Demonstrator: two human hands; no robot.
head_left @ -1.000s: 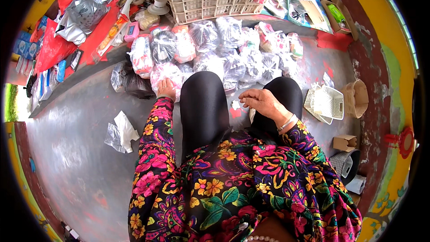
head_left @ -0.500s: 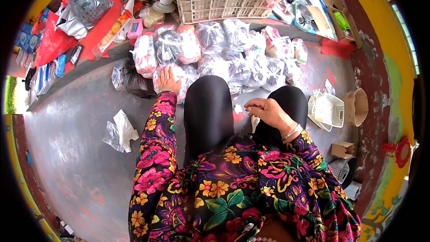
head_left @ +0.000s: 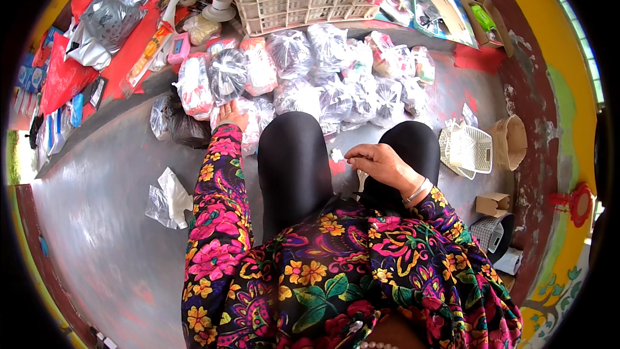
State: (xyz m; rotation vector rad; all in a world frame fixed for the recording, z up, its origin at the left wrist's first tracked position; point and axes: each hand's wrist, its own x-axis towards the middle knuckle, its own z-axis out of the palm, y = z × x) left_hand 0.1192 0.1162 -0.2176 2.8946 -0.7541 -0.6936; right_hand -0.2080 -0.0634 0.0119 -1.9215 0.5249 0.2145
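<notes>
My left hand (head_left: 231, 116) is stretched out flat with its fingers open, resting on a clear plastic bag (head_left: 248, 130) at the near left of the pile. Just beyond its fingertips sits a tied bag with dark contents (head_left: 227, 75), beside a bag with red and white contents (head_left: 194, 85). My right hand (head_left: 384, 167), with a bracelet at the wrist, hovers by my right thigh. Its fingers are loosely bent and a little apart, and nothing shows in them. Several more tied clear bags (head_left: 296, 95) lie in rows beyond my knees.
A beige plastic crate (head_left: 303, 0) stands on the ledge behind the bags. Red plastic (head_left: 68, 71) and packets lie at the far left. On the grey floor are a crumpled white wrapper (head_left: 171, 197), white baskets (head_left: 466, 148), a brown paper bag (head_left: 509, 142) and a small cardboard box (head_left: 493, 204).
My left hand has slid slightly nearer and left over the bag, its fingertips now at the dark bag's near edge. My right hand stays by my thigh. The whole view has shifted a little.
</notes>
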